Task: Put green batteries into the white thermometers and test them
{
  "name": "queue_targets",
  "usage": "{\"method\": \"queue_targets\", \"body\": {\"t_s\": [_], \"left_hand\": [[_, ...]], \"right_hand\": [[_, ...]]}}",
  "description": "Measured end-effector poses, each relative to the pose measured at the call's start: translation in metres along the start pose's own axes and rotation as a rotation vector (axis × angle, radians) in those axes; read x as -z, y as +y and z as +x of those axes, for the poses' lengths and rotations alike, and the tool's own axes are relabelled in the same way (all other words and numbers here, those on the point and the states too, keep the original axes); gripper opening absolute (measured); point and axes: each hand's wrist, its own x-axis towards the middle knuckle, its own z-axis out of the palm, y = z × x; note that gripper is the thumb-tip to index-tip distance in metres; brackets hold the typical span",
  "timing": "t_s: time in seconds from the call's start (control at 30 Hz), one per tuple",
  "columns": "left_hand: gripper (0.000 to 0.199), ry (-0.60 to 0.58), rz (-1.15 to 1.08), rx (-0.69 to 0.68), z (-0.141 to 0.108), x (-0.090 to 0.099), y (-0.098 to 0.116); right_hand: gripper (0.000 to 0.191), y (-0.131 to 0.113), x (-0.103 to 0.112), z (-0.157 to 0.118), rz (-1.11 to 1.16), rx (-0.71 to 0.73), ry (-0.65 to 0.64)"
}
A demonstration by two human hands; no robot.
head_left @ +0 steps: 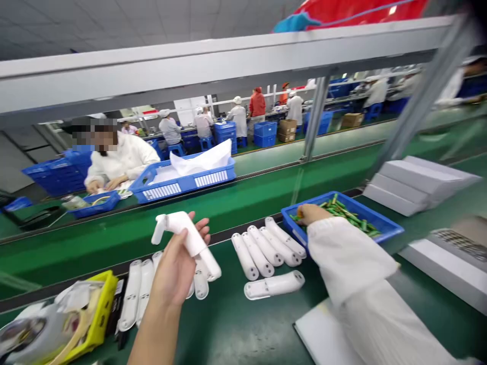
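Observation:
My left hand (178, 268) is wrapped round a white plastic device with an angled head (186, 230), raised above the bench. At its top end a small white part sticks out to the left. In the blue tray (391, 230), small green pieces (353, 215) lie heaped, too small to identify surely. My right hand (314, 214) reaches in at the tray's left side with curled fingers; what they grip is hidden. Several white elongated housings (262, 251) lie in a row between my hands, and one housing (274, 286) lies crosswise in front of them. More white housings (133, 294) lie left.
A yellow basket (102, 304) with tape rolls stands at the left. White boxes (418, 187) are stacked at right, beside an open box (449, 263). Across the green belt are a blue basket (182, 182) and a co-worker (117, 157). A metal post (315, 119) rises behind the bench.

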Motion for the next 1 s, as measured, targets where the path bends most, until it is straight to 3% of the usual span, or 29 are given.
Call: {"method": "queue_targets", "body": {"t_s": [0.07,0.13,0.23,0.33,0.47,0.6,0.73,0.9,1.0], "left_hand": [[0.04,-0.062,-0.064,0.046,-0.002,0.0,0.004],[0.039,-0.12,-0.055,0.041,-0.005,-0.001,0.005],[0.033,-0.17,0.019,-0.042,-0.01,-0.002,0.004],[0.026,-0.202,-0.013,-0.112,-0.011,-0.003,0.002],[0.018,-0.172,-0.058,-0.111,-0.012,-0.002,0.001],[0.036,-0.123,0.097,-0.171,-0.015,-0.001,0.0],[0.058,-0.232,0.164,-0.204,-0.02,-0.002,0.004],[0.079,-0.286,0.216,-0.199,-0.023,-0.003,0.009],[0.079,-0.308,0.221,-0.21,-0.022,-0.003,0.008]], "right_hand": [[0.007,-0.005,0.013,-0.005,0.025,0.034,0.077],[0.013,-0.016,0.026,-0.016,0.072,0.087,0.164],[0.018,-0.045,0.04,-0.05,0.406,0.293,0.302],[0.02,-0.078,0.04,-0.092,0.819,0.461,0.321],[0.015,-0.107,0.026,-0.137,0.998,0.663,0.299],[0.007,-0.117,0.014,-0.156,0.916,0.971,0.155],[0.013,-0.121,0.009,-0.155,0.715,1.154,0.131],[0.011,-0.121,0.01,-0.15,0.565,1.159,0.222],[0.016,-0.123,0.01,-0.149,0.566,1.022,0.117]]}}
